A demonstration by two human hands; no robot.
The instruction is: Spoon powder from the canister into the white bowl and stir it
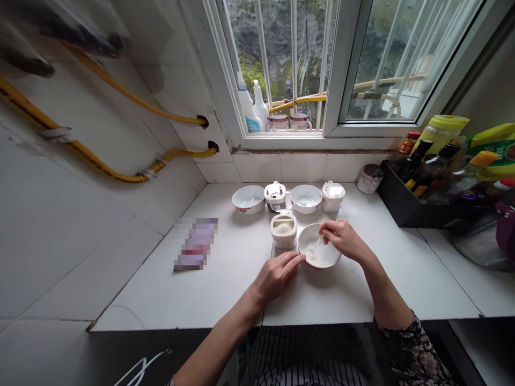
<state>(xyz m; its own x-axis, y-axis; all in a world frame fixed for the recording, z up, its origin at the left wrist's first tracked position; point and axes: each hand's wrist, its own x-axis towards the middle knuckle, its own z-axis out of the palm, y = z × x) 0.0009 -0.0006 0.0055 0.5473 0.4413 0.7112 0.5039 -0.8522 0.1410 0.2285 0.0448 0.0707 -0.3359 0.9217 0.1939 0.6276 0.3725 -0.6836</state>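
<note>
A white bowl [322, 256] with some pale powder or grains in it stands on the white counter. My right hand [340, 237] is closed in a pinch on a whitish spoon [318, 242] that dips into this bowl. With its fingertips, my left hand [279, 274] touches the bowl's left rim; its fingers are extended. Just left of the bowl is an uncovered container [284, 228] with white grains inside. Behind it are a bowl holding a spoon [248, 200], a lidded container [274, 192], a second bowl [306, 199] and another lidded container [333, 196].
A blurred-out purple packet [196, 244] lies on the counter at the left. At the right, a black box [414, 206] holds several bottles, beside a jar [369, 179]. A window sill with spray bottles [253, 110] is behind; yellow pipes [104, 166] run along the left wall.
</note>
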